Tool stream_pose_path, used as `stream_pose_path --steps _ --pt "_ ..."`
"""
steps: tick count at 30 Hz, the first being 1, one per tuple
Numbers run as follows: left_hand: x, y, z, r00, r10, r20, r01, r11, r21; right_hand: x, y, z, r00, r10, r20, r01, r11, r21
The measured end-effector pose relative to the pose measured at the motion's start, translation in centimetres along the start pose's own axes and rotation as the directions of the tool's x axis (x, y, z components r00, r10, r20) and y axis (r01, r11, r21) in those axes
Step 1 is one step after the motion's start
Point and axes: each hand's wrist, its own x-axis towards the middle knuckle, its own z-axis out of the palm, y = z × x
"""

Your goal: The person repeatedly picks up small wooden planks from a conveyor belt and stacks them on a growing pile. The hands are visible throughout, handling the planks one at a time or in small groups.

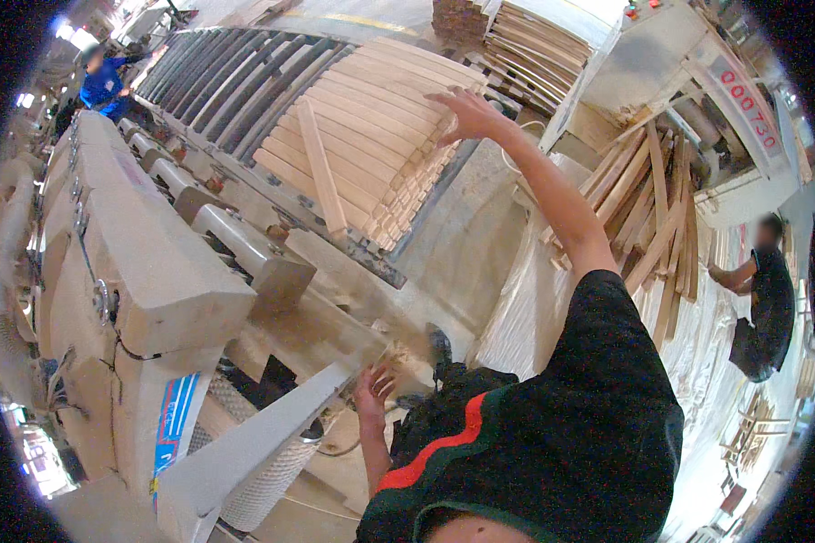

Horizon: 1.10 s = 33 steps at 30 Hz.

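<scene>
My right hand [467,114] reaches out over the far right edge of a stack of pale wooden slats [358,136], its fingers spread and nothing in them. Whether the fingertips touch the wood, I cannot tell. One loose slat [321,172] lies crosswise on top of the stack, at its left. Close to my body, my left hand [374,387] hangs low with fingers loosely bent and apart, holding nothing that I can see. It is beside the end of a pale metal bar [254,448] on the machine.
A dusty machine [154,271] runs along the left. Rollers [235,86] extend beyond the stack. More slats [534,54] are piled at the back, and loose strips [652,199] lean at right. Two people, one in blue [104,83] and one in black [768,303], stand farther off.
</scene>
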Motion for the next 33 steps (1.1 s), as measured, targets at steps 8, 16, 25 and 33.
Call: stream_pose_path --steps 8,16,25,33 --pt "0.7 -0.5 1.3 0.991 -0.086 -0.103 0.088 0.996 0.014 1.4 1.3 0.5 0.984 -0.161 -0.071 0.169 0.978 0.120" --pt "1.0 0.4 2.1 0.993 -0.068 -0.100 0.072 0.996 0.044 2.2 1.9 1.0 0.987 -0.153 -0.053 0.160 0.973 0.164" --pt "1.1 0.1 2.1 0.981 -0.077 -0.179 0.098 0.989 0.110 1.9 0.7 0.2 0.995 -0.080 -0.054 0.088 0.982 0.169" --pt "1.7 -1.4 0.4 0.984 -0.046 -0.173 0.067 0.991 0.118 2.2 -0.7 -0.5 0.991 -0.061 -0.116 0.078 0.986 0.147"
